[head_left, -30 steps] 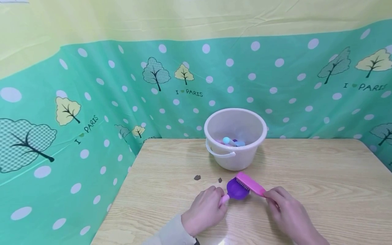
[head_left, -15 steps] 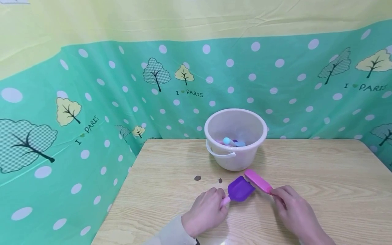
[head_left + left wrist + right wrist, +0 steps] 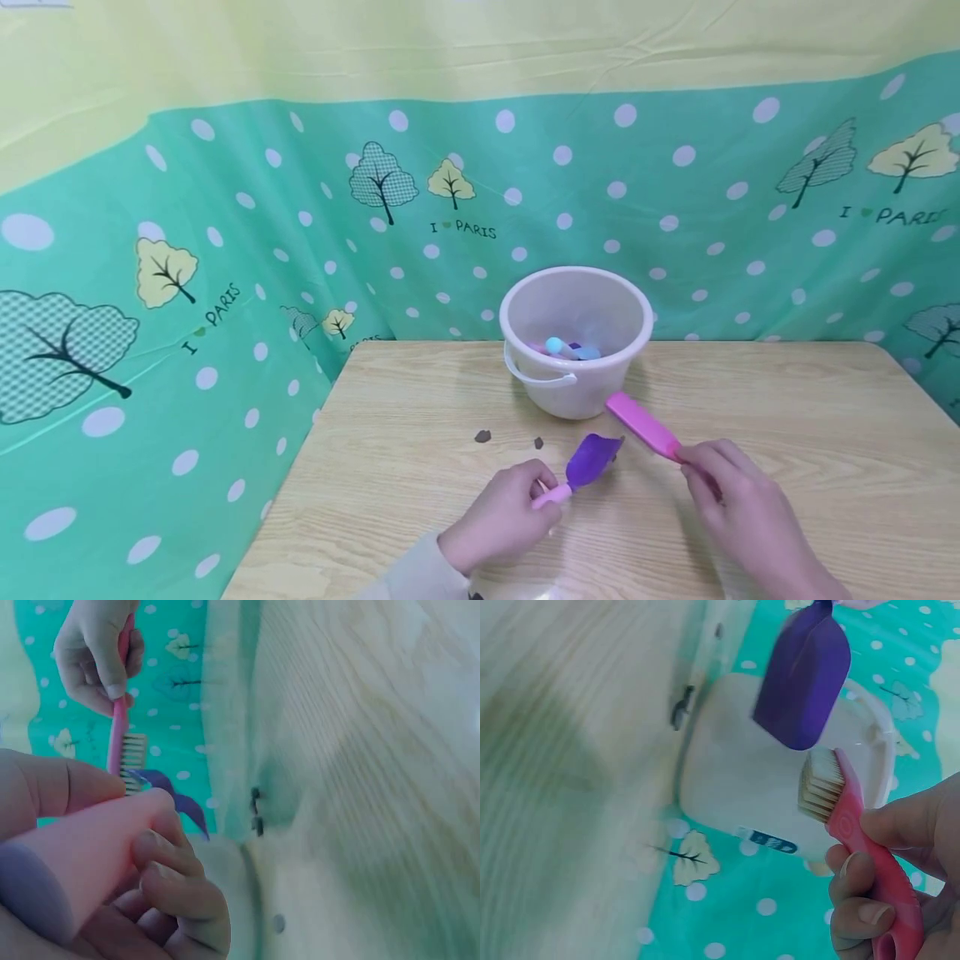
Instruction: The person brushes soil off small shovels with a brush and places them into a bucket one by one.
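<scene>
In the head view my left hand [image 3: 506, 512] grips the pink handle of a toy shovel with a purple scoop [image 3: 591, 458]. The scoop is tilted, its front lip raised to the right. My right hand [image 3: 750, 504] holds a pink brush [image 3: 643, 425] by the handle end, with its head beside the bucket's lower right side. Pale bristles [image 3: 821, 780] show close to the scoop's tip in the right wrist view. Two small dark bits [image 3: 483, 436] lie left of the scoop on the table. Another dark bit [image 3: 615, 457] appears at the scoop's right edge.
A whitish bucket [image 3: 570, 392] with a handle hanging at its front left stands behind the hands. Blue, pink and purple pieces [image 3: 573, 348] lie inside. The wooden table [image 3: 390, 383] meets a green dotted curtain [image 3: 450, 250] at the back and left.
The brush has moved right and away from the scoop, which it overlapped at first. My left hand has turned the shovel so the scoop tilts up. The dark bits on the left stay put.
</scene>
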`<state>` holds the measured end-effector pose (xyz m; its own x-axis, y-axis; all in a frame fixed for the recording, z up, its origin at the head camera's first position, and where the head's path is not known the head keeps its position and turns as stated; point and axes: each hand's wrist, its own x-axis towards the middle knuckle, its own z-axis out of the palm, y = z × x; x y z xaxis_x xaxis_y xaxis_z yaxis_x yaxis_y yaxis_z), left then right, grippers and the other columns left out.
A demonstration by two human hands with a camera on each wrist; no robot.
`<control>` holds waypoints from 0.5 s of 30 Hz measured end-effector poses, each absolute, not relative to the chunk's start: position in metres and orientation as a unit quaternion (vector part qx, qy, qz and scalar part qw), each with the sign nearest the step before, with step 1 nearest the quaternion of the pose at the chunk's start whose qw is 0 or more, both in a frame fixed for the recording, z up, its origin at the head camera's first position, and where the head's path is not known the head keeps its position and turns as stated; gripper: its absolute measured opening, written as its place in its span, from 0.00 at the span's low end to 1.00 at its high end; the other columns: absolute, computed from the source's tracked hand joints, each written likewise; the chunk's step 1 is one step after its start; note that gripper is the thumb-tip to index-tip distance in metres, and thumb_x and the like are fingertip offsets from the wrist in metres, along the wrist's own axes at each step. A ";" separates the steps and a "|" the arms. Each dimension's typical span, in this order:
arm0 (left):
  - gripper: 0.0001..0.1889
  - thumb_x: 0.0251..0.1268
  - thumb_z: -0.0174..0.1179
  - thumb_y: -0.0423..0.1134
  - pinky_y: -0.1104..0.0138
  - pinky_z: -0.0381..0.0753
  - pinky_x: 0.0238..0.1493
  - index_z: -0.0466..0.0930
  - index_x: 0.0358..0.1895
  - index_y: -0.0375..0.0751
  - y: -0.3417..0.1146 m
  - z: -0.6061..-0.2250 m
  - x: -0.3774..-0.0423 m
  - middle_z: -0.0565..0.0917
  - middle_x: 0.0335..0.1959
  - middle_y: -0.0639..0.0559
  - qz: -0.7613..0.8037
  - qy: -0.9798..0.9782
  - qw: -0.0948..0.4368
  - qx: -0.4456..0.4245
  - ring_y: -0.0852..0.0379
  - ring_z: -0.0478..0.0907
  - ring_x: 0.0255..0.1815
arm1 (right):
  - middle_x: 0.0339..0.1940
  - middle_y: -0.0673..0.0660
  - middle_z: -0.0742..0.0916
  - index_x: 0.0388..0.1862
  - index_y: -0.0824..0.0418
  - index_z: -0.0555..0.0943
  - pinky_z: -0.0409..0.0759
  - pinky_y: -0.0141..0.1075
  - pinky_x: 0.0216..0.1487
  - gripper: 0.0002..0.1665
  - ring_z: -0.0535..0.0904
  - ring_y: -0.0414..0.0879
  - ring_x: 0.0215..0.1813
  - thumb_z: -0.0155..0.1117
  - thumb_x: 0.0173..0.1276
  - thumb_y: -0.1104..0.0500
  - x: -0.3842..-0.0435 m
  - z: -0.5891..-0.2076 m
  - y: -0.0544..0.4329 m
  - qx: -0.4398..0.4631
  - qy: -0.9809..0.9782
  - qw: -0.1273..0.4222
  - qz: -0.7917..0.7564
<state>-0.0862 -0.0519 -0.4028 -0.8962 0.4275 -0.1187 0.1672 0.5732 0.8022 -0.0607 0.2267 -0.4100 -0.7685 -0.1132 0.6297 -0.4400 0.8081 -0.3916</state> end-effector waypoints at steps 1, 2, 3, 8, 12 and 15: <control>0.09 0.53 0.63 0.37 0.69 0.72 0.20 0.77 0.38 0.44 -0.052 -0.403 -0.086 0.76 0.21 0.59 0.444 0.866 0.161 0.166 0.63 0.71 0.18 | 0.33 0.45 0.79 0.39 0.59 0.84 0.67 0.17 0.27 0.19 0.69 0.33 0.28 0.70 0.46 0.74 -0.060 -0.408 0.226 0.157 -0.900 0.306 0.269; 0.09 0.53 0.64 0.37 0.69 0.73 0.19 0.77 0.38 0.44 -0.052 -0.404 -0.086 0.76 0.22 0.58 0.457 0.858 0.171 0.161 0.63 0.71 0.18 | 0.33 0.45 0.79 0.39 0.59 0.84 0.68 0.17 0.27 0.19 0.69 0.33 0.28 0.70 0.47 0.74 -0.060 -0.406 0.226 0.161 -0.899 0.307 0.269; 0.10 0.53 0.65 0.38 0.69 0.73 0.19 0.77 0.37 0.45 -0.052 -0.405 -0.087 0.76 0.22 0.58 0.466 0.852 0.179 0.158 0.62 0.71 0.18 | 0.33 0.45 0.80 0.39 0.59 0.84 0.68 0.17 0.27 0.19 0.69 0.33 0.28 0.70 0.47 0.74 -0.059 -0.404 0.226 0.164 -0.898 0.308 0.268; 0.13 0.48 0.69 0.36 0.68 0.73 0.21 0.77 0.36 0.48 -0.051 -0.408 -0.087 0.77 0.22 0.56 0.491 0.835 0.202 0.145 0.61 0.72 0.20 | 0.36 0.45 0.81 0.41 0.59 0.85 0.69 0.16 0.29 0.21 0.71 0.33 0.29 0.70 0.47 0.74 -0.054 -0.396 0.221 0.170 -0.897 0.302 0.275; 0.14 0.44 0.69 0.32 0.69 0.72 0.24 0.77 0.36 0.47 -0.049 -0.410 -0.088 0.77 0.23 0.56 0.506 0.825 0.212 0.138 0.61 0.72 0.22 | 0.37 0.45 0.81 0.42 0.59 0.84 0.70 0.16 0.30 0.22 0.72 0.33 0.30 0.70 0.46 0.74 -0.050 -0.392 0.216 0.174 -0.896 0.296 0.281; 0.13 0.46 0.68 0.31 0.70 0.70 0.19 0.77 0.36 0.46 -0.048 -0.409 -0.088 0.76 0.23 0.55 0.527 0.809 0.227 0.129 0.62 0.70 0.20 | 0.37 0.44 0.81 0.42 0.58 0.84 0.70 0.16 0.31 0.22 0.72 0.32 0.30 0.70 0.47 0.73 -0.048 -0.390 0.214 0.179 -0.896 0.295 0.279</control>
<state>-0.0876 -0.0482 -0.4088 -0.8632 0.4484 -0.2317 -0.0309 0.4112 0.9110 -0.0483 0.2136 -0.3898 -0.7619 -0.1572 0.6283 -0.4857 0.7804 -0.3937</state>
